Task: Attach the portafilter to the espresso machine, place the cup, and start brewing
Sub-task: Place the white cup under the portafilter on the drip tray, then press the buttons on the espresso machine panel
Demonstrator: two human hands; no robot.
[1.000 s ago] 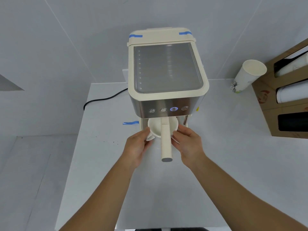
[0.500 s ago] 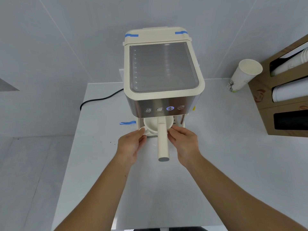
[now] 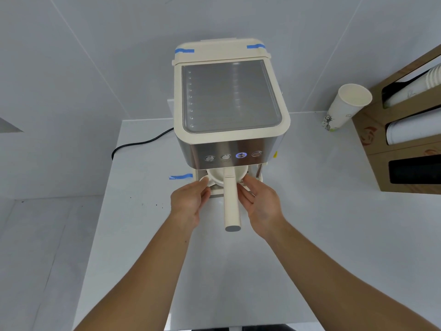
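The machine (image 3: 230, 108) sits at the table's (image 3: 322, 211) back edge, with lots of bare room in front. The cream portafilter (image 3: 231, 199) is locked in, handle sticking straight out. Left hand (image 3: 188, 204) and right hand (image 3: 261, 206) pinch a white cup (image 3: 204, 181) underneath, mostly hidden.

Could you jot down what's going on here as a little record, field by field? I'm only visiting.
Machine: espresso machine on a white table
Portafilter: portafilter under the machine's front, handle pointing toward the person
Cup: white cup beneath the portafilter, mostly hidden
Left hand: left hand at the cup's left side
Right hand: right hand at its right side
Buttons: one button glows blue
Nearby: paper cup, cardboard cup dispenser
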